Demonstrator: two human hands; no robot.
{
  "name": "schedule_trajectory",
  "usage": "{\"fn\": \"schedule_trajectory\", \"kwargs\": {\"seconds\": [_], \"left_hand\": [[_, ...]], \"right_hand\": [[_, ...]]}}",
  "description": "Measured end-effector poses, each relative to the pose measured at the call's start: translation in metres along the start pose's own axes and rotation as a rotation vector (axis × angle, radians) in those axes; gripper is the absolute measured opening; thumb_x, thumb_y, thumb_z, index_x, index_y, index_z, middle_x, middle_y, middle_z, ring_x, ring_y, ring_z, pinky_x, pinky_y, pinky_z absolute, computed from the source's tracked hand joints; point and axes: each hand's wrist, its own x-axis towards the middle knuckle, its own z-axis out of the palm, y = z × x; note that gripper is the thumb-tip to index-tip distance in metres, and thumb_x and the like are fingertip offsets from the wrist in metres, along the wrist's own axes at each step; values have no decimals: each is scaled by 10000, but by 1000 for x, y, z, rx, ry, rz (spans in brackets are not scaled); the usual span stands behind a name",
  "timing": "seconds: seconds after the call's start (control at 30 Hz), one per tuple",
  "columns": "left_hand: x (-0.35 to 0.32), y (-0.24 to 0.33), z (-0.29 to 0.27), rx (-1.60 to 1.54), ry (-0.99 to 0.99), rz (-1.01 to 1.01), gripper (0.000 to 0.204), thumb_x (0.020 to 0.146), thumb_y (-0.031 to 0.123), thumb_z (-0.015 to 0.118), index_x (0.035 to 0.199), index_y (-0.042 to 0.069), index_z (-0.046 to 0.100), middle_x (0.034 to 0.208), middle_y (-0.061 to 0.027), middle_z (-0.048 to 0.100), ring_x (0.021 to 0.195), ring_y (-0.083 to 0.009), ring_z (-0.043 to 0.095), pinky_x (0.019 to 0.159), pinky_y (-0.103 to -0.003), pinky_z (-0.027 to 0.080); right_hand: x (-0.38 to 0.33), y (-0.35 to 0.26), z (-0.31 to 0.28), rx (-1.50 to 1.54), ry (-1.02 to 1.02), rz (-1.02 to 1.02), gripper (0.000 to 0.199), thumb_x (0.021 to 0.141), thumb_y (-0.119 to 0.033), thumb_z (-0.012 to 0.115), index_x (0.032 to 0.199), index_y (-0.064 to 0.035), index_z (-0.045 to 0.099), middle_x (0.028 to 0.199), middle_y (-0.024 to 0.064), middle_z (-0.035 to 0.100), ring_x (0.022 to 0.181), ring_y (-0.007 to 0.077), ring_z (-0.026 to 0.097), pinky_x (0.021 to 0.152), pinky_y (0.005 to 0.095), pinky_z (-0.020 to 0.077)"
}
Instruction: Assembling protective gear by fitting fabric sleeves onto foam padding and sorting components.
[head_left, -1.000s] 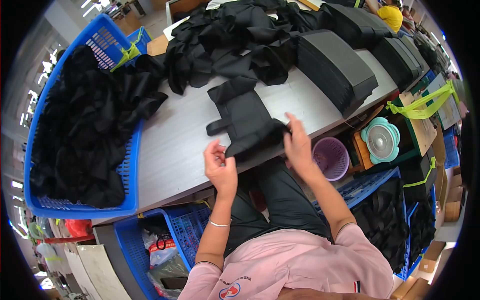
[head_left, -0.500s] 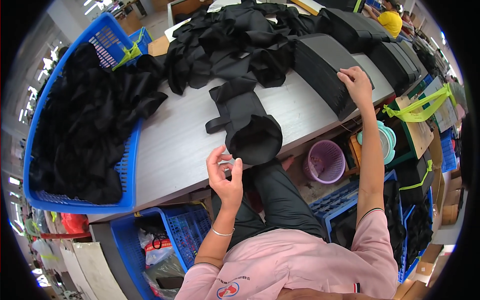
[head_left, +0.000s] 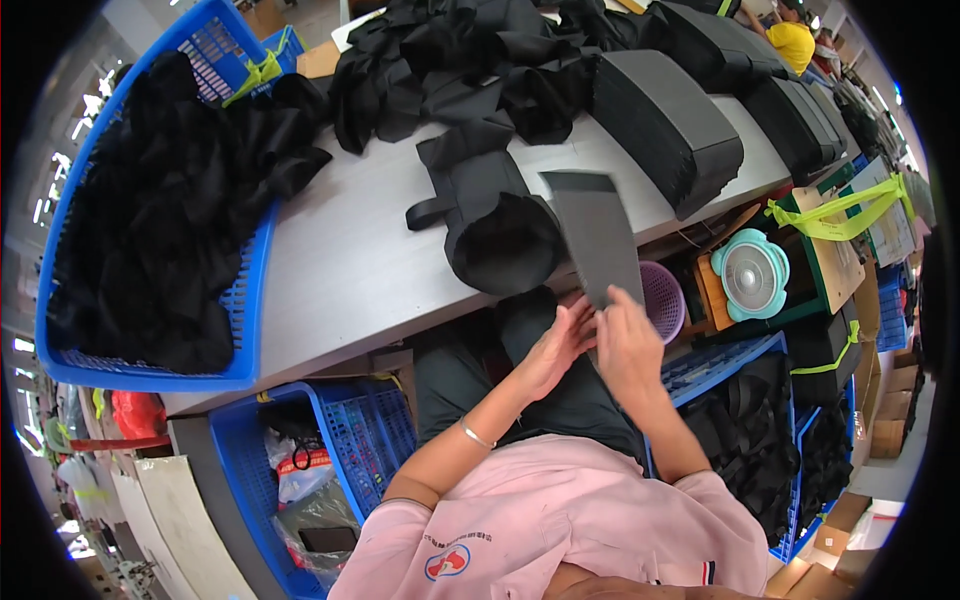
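Far to the left of the hands, a blue basket heaped with black fabric is seen on the worktop. Just above the left hand, a black pouch is laid open-mouthed at the worktop edge. A flat grey panel is pinched at its lower end by both the left hand and the right hand, fingers closed on it. Above and right, a stack of panels is stood; a purple bin is just right.
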Motion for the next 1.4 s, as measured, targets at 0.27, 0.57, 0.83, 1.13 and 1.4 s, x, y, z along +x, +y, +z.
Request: {"fn": "schedule_trajectory", "kwargs": {"seconds": [0.27, 0.57, 0.83, 1.13, 1.4], "left_hand": [[7, -22, 6, -207, -237, -70, 956, 804, 704, 612, 1473, 66, 367, 1424, -130, 507, 1310, -287, 513, 1101, -441, 427], [-11, 18, 40, -172, 36, -63, 370, 906, 199, 693, 1200, -4, 596, 1131, -167, 687, 1030, -273, 691, 968, -383, 537], [-46, 41, 20, 1038, 585, 770, 418, 915, 240, 677, 1272, 29, 625, 1409, -161, 488, 1293, -270, 452, 1012, -378, 413], [-7, 112, -26, 1455, 740, 852, 506, 757, -159, 480, 1208, -12, 658, 1467, -80, 516, 1272, -304, 483, 1057, -343, 409], [-16, 104, 26, 1589, 219, 902, 343, 741, -117, 530, 1028, -24, 694, 1355, -92, 612, 1293, -328, 519, 1028, -396, 477]], "right_hand": [[-65, -22, -46, 734, -280, 357, 72, 942, -25, 578, 981, 21, 539, 1217, 216, 645, 928, 334, 671, 790, 343, 527], [-76, -21, -39, 363, 90, 432, 349, 804, -70, 728, 1118, -13, 587, 1095, 155, 576, 1043, 325, 556, 906, 407, 440], [-55, -11, -19, 974, -289, 562, 453, 972, -110, 596, 1392, 24, 490, 1125, 135, 689, 1003, 141, 638, 903, 272, 480], [-17, -27, -15, 602, -337, 375, 442, 911, -40, 620, 1348, -30, 557, 1045, 217, 690, 873, 256, 694, 799, 291, 506], [40, -29, 25, 333, -293, 164, 344, 852, -48, 627, 1192, -2, 604, 870, 241, 653, 744, 411, 652, 628, 436, 515]]}}
